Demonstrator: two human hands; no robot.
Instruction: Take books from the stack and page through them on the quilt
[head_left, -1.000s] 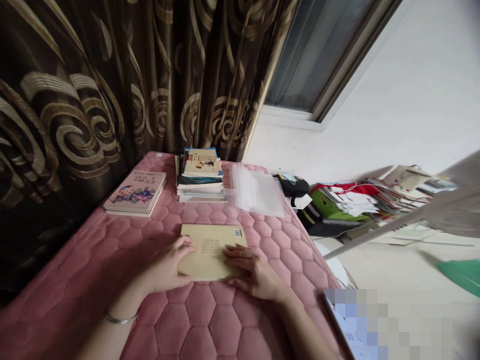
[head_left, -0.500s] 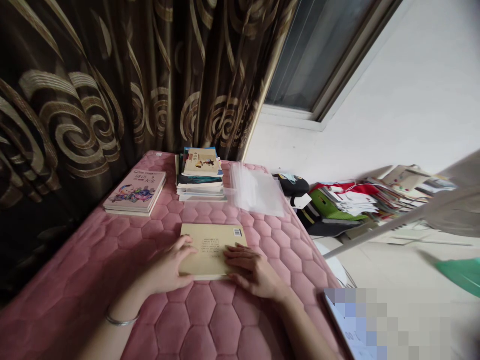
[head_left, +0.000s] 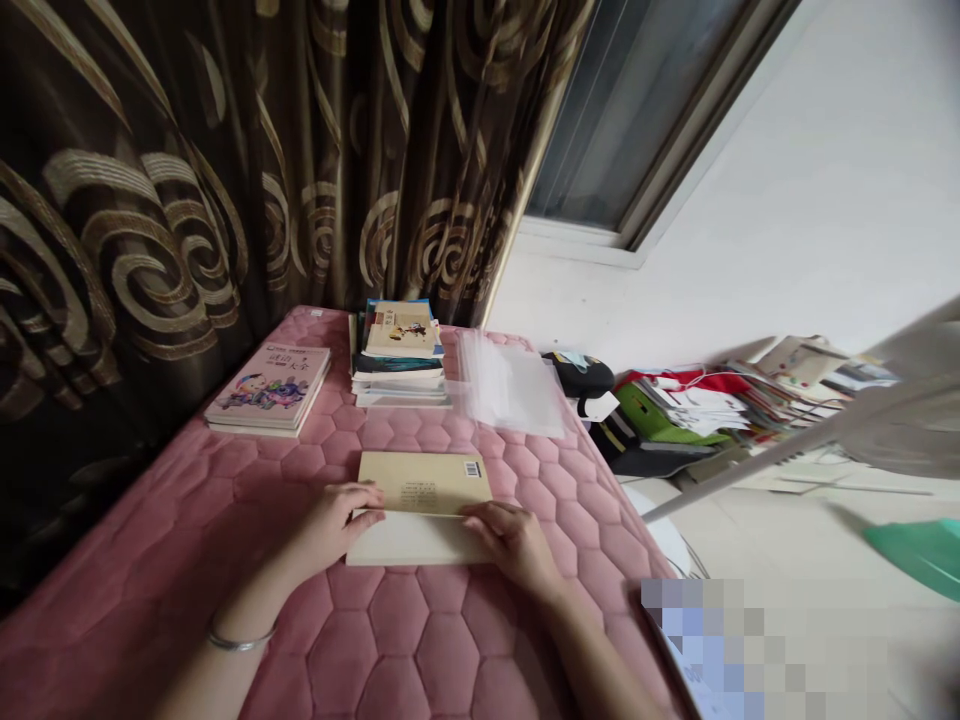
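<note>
A cream book (head_left: 420, 478) lies before me with its printed back side and barcode up. Its cover is raised along the near edge, and a pale blank page (head_left: 420, 542) shows beneath. My left hand (head_left: 334, 525), a silver bangle on the wrist, pinches the left end of that raised edge between thumb and fingers. At the right end, my right hand (head_left: 516, 545) grips the same cover edge, its fingers partly hidden.
The book rests on a pink quilted mattress (head_left: 420, 640). Beyond it are a pink-covered book stack (head_left: 268, 388), a taller book pile (head_left: 397, 365) and clear plastic sleeves (head_left: 514, 390). A dark patterned curtain (head_left: 172, 200) hangs behind. Papers and a green box (head_left: 656, 410) lie right.
Both hands have moved from resting flat at the book's sides to gripping its cover edge. The cover has lifted away from me, uncovering the pale page.
</note>
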